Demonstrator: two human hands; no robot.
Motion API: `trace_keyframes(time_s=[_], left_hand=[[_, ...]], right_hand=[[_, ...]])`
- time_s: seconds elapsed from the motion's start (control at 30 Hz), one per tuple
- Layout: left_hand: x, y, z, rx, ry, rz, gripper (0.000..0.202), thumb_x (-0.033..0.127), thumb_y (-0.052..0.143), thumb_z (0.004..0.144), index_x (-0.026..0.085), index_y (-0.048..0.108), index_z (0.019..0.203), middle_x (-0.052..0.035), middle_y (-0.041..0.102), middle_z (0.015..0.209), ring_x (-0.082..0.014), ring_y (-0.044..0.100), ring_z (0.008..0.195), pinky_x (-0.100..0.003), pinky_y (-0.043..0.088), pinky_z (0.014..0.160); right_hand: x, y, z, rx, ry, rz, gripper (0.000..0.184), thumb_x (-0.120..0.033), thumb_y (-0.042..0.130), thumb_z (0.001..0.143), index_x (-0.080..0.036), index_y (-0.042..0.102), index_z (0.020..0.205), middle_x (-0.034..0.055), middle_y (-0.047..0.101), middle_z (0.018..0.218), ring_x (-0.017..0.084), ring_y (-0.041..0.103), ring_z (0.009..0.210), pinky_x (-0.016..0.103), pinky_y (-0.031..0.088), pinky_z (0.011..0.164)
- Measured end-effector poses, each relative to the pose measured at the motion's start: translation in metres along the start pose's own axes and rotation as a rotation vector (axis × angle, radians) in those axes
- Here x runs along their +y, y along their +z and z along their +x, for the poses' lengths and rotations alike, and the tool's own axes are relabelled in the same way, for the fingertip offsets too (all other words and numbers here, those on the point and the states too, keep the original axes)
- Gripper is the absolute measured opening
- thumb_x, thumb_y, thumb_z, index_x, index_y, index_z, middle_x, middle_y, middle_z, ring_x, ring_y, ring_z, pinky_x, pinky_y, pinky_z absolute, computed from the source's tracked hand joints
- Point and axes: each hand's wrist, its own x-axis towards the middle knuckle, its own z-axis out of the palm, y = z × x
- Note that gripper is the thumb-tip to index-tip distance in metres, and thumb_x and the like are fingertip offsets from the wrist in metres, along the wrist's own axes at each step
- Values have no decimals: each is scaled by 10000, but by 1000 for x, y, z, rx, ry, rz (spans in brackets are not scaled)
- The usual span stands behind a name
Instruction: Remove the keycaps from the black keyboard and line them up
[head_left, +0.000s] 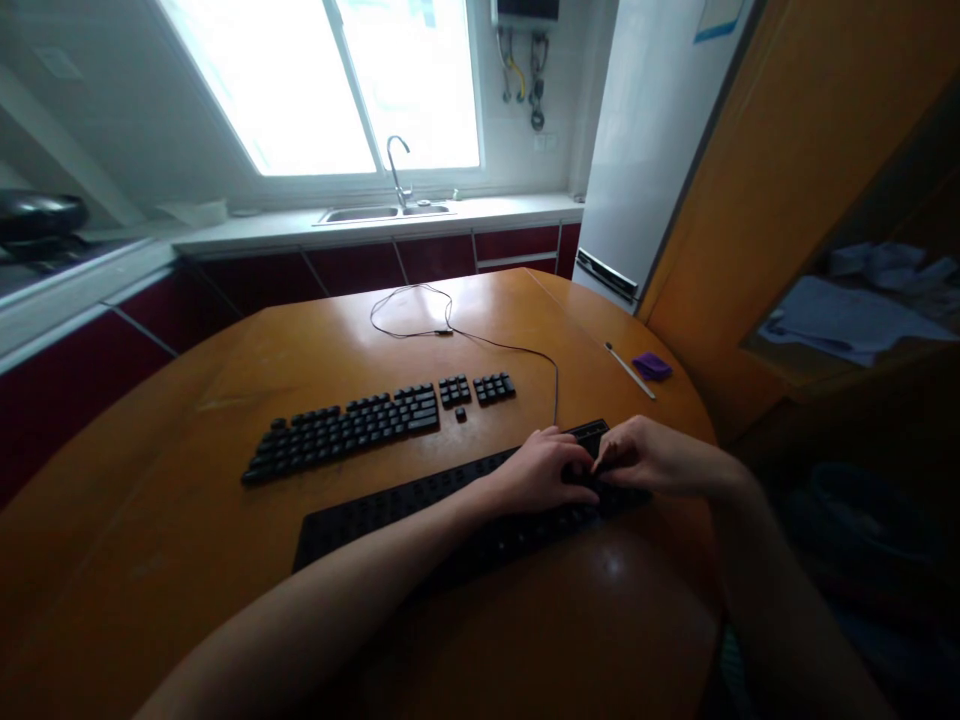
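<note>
A black keyboard base (405, 495), its keycaps off at least on the left part, lies slanted on the wooden table. My left hand (540, 470) rests on its right part with the fingers curled down against it. Close beside it, my right hand (634, 455) is closed in a pinch over the keyboard's right end. Whatever sits between those fingertips is small, dark and mostly hidden. Behind the base, black keycaps (352, 430) are laid out in keyboard order, in several blocks. One loose keycap (460, 413) lies apart, just below the middle block.
A thin cable (517, 347) runs from the keyboard and loops at the table's far side. To the right lie a white toothbrush-like stick (630, 370) and a folded purple cloth (651, 366). Beyond the table (150, 500) stand a counter with a sink (360, 214) and a fridge (637, 140).
</note>
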Motion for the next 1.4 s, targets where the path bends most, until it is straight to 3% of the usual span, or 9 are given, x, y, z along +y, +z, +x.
trace_keyframes(time_s=[0.13,0.37,0.57,0.73,1.03,1.17,1.3,1.4], left_hand=[[0,-1,-1,-15,15,-41,348,475,760,804,203,713,1017,-30,681,893,-186,599,869,-305,413,825],[3,-1,-2,-25,-8,-13,289,450,731,828,202,715,975,-48,698,947,-212,596,911,-331,420,856],[4,0,-2,-19,11,7,221,397,724,844,215,731,968,-34,705,959,-203,597,920,-324,419,866],[4,4,-1,17,-30,-6,267,448,749,817,224,754,962,-33,714,919,-209,602,908,-318,419,835],[3,6,4,16,-62,5,269,450,773,792,240,772,961,-28,725,895,-193,616,827,-310,429,783],[4,4,5,46,-94,-100,260,419,764,801,215,767,963,-32,731,888,-185,635,817,-305,460,791],[7,-4,5,174,-118,-268,214,345,738,825,177,757,956,-50,736,938,-175,655,867,-290,500,805],[10,-20,6,291,-146,-289,194,286,710,834,149,744,967,-57,728,895,-159,648,815,-281,512,751]], right_hand=[[-6,22,-20,199,-31,-39,177,-237,616,877,-190,784,908,70,729,907,188,659,811,267,498,733],[4,38,-18,308,-32,-80,162,-267,577,917,-196,721,934,85,726,913,229,652,840,332,484,772],[23,49,-8,483,52,77,172,-305,547,924,-182,632,839,57,690,811,200,616,734,296,451,673],[28,56,-5,534,74,96,169,-302,538,918,-184,603,816,41,665,756,184,583,682,287,427,646],[26,58,3,632,122,90,206,-324,496,940,-208,523,772,17,616,688,171,558,620,282,403,591],[19,56,2,669,101,35,194,-315,499,939,-211,530,777,28,631,717,184,580,658,289,406,610],[3,47,4,721,77,-49,203,-327,499,950,-217,529,782,40,632,719,194,586,674,292,396,609],[-14,34,16,773,11,-105,182,-308,490,952,-217,529,800,52,629,737,203,594,699,298,398,630]])
